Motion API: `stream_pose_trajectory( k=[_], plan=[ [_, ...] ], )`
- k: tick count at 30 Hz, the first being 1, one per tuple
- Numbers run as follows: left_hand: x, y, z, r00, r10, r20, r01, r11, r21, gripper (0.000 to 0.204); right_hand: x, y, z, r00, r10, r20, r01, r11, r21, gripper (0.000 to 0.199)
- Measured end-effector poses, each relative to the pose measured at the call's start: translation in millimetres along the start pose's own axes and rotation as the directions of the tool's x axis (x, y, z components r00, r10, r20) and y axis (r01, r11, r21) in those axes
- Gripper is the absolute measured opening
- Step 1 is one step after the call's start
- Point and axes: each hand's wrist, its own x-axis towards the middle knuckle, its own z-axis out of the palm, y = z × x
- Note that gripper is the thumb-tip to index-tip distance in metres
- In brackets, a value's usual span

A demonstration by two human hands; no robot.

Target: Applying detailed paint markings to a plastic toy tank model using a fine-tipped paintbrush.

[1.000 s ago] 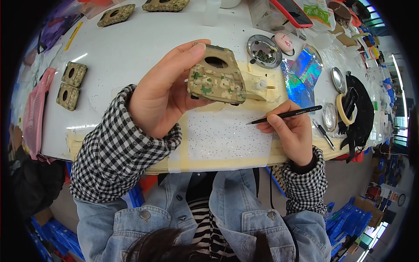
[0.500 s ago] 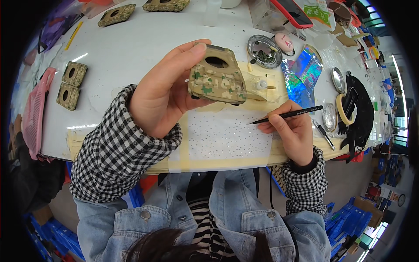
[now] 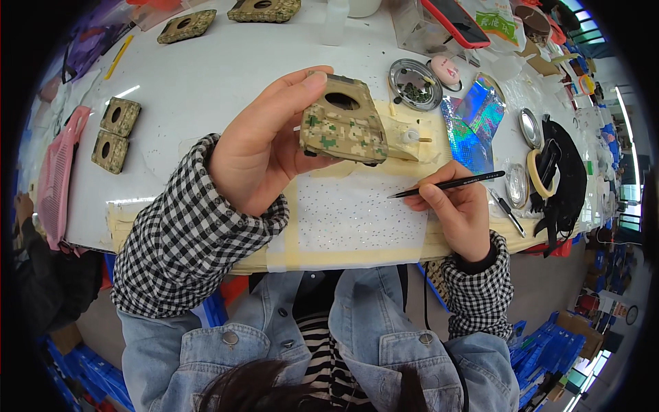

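Note:
My left hand (image 3: 257, 141) is wrapped round a camouflage-patterned toy tank hull (image 3: 343, 134), tilted above the table, its round hole facing up. The thumb presses the hull's far left edge; most of the fingers are hidden behind it. To the right and nearer me, my right hand (image 3: 456, 209) pinches black fine-pointed tweezers (image 3: 460, 182), held like a pen. Their tip points left over a white sheet (image 3: 360, 237) scattered with tiny dark and shiny specks. Tip and hull are apart. I cannot make out anything held at the tip.
Two small camouflage parts (image 3: 110, 152) lie at the left, beside a pink basket (image 3: 62, 175). Two more hulls (image 3: 264, 9) stand at the back. Behind my right hand are a metal dish (image 3: 434, 96) of dark green bits, holographic bags (image 3: 470, 130) and a tape roll (image 3: 539, 175).
Hardly anything differs. The hull and my left hand sit slightly further right in the picture; the tweezers' tip has shifted a little left and down.

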Motion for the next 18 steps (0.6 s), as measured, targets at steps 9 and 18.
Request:
stream_pose_trajectory(
  k=[9, 18],
  plan=[
    [-1.1, 0.4, 1.1, 1.0, 0.002, 0.0, -0.002, 1.0, -0.014, 0.049, -0.1, 1.4, -0.7, 1.0, -0.005, 0.008, 0.005, 1.0, 0.011, 0.009],
    [-0.8, 0.6, 1.1, 1.0, 0.0, 0.009, 0.0, 1.0, -0.02, 0.049, -0.3, 0.8, -1.5, 1.0, -0.004, 0.004, 0.004, 1.0, 0.015, 0.01]
  ],
)
